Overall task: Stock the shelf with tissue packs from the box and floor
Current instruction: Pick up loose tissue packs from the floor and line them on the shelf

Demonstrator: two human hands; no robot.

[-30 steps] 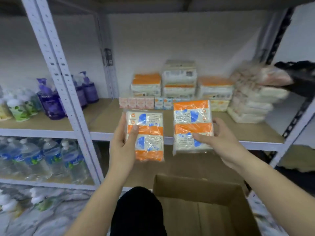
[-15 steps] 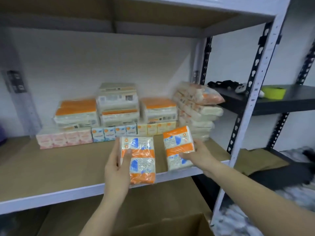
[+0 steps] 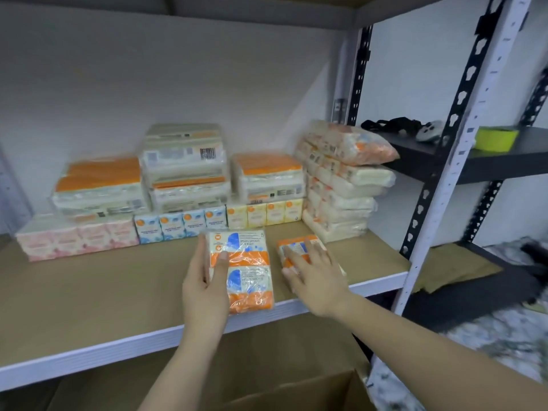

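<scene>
My left hand (image 3: 204, 289) grips an orange, white and blue tissue pack (image 3: 244, 271) by its left edge, thumb on the front, holding it upright over the front edge of the wooden shelf (image 3: 89, 292). To its right, a second orange tissue pack (image 3: 296, 247) lies on the shelf board. My right hand (image 3: 318, 277) rests flat on top of it with straight, spread fingers and hides most of it. The top edge of the cardboard box (image 3: 296, 393) shows below the shelf.
Stacked tissue packs (image 3: 184, 167) fill the back of the shelf, behind a front row of small pink, blue and yellow packs (image 3: 77, 238). A leaning pile of packs (image 3: 341, 179) stands at the right. A white upright post (image 3: 444, 188) borders a black shelf holding a green tape roll (image 3: 496, 139).
Both hands moved forward over the shelf. My right hand has laid its pack down on the board and flattened on top; the left pack stays upright in my grip.
</scene>
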